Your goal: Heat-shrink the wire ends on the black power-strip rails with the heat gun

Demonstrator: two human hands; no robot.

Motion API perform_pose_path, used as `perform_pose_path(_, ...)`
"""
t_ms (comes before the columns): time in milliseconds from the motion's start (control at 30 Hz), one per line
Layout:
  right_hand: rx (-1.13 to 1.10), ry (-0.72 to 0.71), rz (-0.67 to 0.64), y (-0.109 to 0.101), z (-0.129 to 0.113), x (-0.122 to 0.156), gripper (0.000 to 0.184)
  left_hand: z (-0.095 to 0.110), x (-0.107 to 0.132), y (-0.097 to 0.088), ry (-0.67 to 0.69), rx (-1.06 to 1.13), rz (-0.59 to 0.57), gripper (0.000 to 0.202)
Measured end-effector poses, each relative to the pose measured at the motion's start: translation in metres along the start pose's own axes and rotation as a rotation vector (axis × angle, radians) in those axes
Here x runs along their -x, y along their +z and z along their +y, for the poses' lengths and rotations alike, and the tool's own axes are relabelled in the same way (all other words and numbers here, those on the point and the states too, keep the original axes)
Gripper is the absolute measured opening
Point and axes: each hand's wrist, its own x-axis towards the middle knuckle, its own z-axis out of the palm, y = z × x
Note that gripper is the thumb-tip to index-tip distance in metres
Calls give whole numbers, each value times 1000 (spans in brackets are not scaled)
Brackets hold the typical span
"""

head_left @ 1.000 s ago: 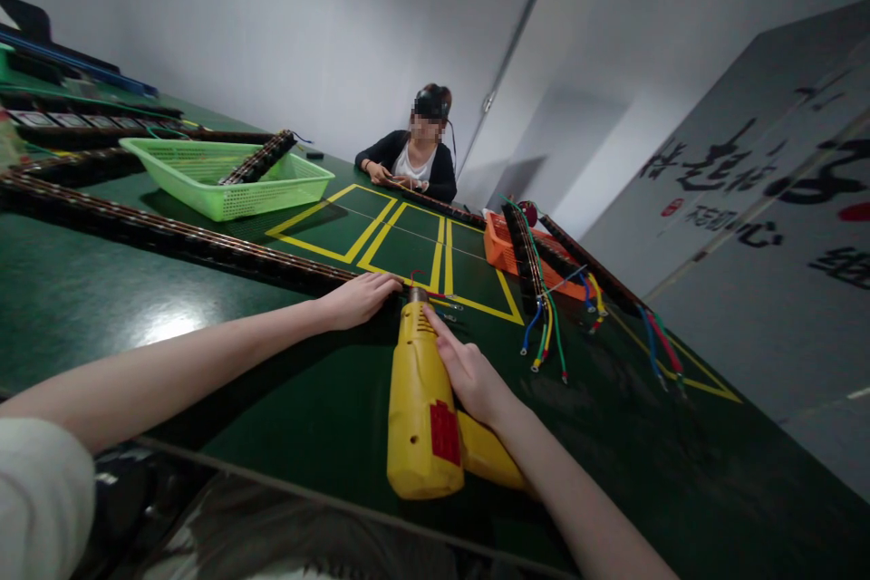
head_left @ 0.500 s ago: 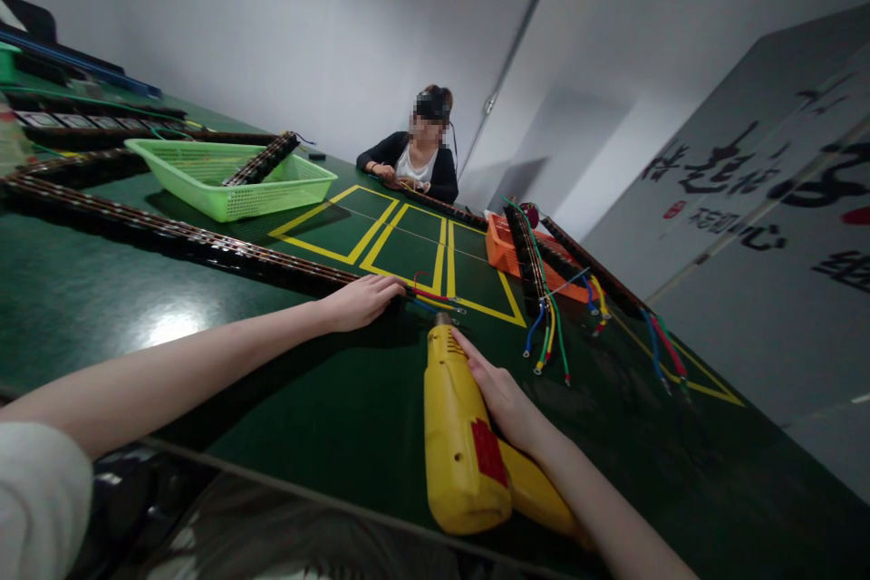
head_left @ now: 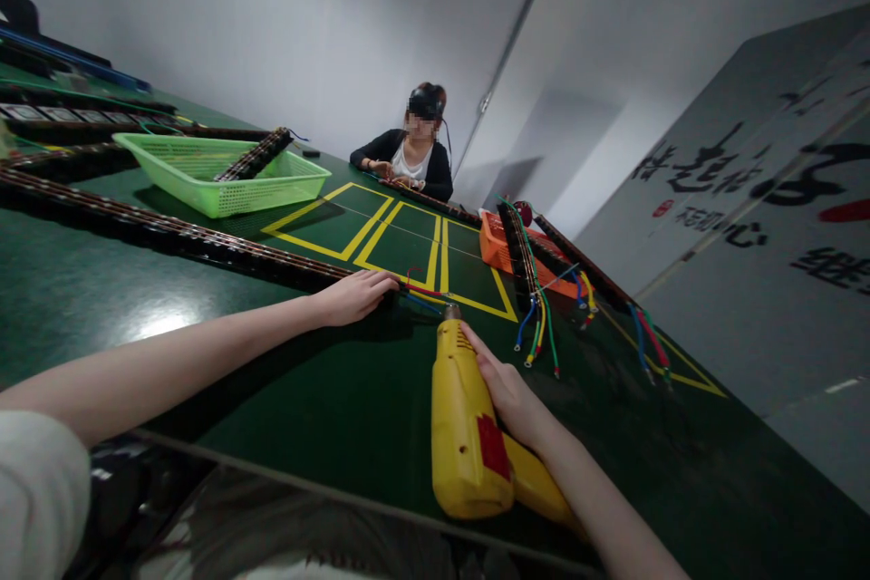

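My right hand [head_left: 507, 385] grips a yellow heat gun [head_left: 463, 426] with a red patch on its side; the fingers around the handle are partly hidden. The gun's metal nozzle points away from me, close to the lug ends of red, yellow and blue wires [head_left: 428, 293]. Those wires come out of the near end of a long dark strip [head_left: 224, 246] lined with copper-coloured wires. My left hand [head_left: 357, 296] is closed on that end of the strip, palm down, its fingertips by the base of the wires.
A green basket [head_left: 272, 197] holding a dark strip stands at the left. To the right, an orange basket [head_left: 493, 240] bears more strips with coloured wires hanging off. A co-worker [head_left: 411, 154] sits across the green table [head_left: 326, 408], which has yellow tape rectangles.
The heat gun has shifted slightly right relative to the wire ends, its nozzle now beside their tips. My left hand stays on the strip. The whole view has shifted a little.
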Motion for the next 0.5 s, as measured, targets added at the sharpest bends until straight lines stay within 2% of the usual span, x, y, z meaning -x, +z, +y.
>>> perform_pose_path(300,34,-95,-52,27,-30,-36,53,1,0,-1,-4,14,13,33)
perform_pose_path(500,1,-156,-76,30,-31,-42,53,0,0,-1,-15,18,0,34)
